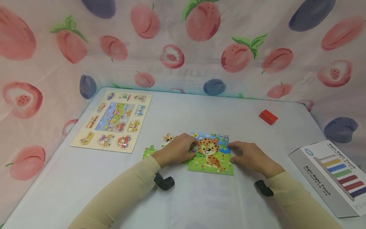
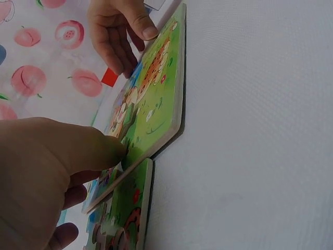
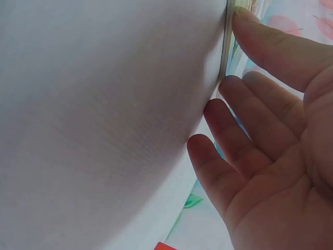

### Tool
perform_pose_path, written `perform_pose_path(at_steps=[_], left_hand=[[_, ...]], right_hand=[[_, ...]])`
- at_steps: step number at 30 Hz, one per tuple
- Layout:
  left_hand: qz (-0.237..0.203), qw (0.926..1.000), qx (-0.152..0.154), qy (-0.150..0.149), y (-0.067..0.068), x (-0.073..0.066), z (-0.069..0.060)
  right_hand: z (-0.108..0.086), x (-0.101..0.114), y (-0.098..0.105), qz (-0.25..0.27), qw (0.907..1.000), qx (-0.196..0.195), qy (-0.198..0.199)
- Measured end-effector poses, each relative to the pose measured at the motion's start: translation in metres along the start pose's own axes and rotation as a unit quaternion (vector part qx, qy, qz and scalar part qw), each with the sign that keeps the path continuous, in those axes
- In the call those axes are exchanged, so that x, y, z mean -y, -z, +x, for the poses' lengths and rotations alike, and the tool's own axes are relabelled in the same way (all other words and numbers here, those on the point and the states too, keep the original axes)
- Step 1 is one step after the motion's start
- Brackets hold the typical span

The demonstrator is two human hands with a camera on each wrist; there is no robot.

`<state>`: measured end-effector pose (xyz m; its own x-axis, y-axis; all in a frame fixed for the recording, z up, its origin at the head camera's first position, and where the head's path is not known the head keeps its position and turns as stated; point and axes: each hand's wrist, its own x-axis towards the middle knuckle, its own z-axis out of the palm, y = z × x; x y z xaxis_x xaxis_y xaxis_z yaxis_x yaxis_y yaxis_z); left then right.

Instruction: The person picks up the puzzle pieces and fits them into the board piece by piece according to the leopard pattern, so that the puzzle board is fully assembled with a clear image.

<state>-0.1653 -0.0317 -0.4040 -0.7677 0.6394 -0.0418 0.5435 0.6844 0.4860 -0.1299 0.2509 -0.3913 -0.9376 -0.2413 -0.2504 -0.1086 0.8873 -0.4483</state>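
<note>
A leopard jigsaw puzzle [image 1: 211, 162] lies flat on the table, its picture showing a spotted cub on green grass. My left hand [image 1: 178, 149] is over its left side, and in the left wrist view its thumb and fingers pinch a small green puzzle piece [image 2: 128, 121] standing raised from the puzzle. Along the opposite edge, my right hand [image 1: 251, 157] rests its thumb and fairly straight fingers against the puzzle's side. Left of the leopard, partly covered by my left hand, lie more puzzle parts [image 1: 149, 151], green with a red-marked figure in the left wrist view.
A wooden vehicle puzzle board [image 1: 131, 136] lies at the back left. A red block [image 1: 268, 117] sits at the back right. The white box [image 1: 323, 181] with coloured strips printed on it stands at the right edge. Fruit-patterned cloth [image 1: 194, 73] hangs behind the table.
</note>
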Motion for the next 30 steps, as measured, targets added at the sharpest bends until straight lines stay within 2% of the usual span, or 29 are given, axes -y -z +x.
perform_pose_path(at_steps=[25,30], left_hand=[[0.021,0.9997,-0.008,-0.014,0.0021,-0.0018,0.0043],[0.014,0.9999,0.001,-0.006,-0.0002,-0.0025,0.0053]], right_hand=[[-0.0007,0.0011,0.0010,-0.001,1.0000,-0.004,0.000],[-0.0002,0.0012,0.0012,0.003,1.0000,-0.001,0.003]])
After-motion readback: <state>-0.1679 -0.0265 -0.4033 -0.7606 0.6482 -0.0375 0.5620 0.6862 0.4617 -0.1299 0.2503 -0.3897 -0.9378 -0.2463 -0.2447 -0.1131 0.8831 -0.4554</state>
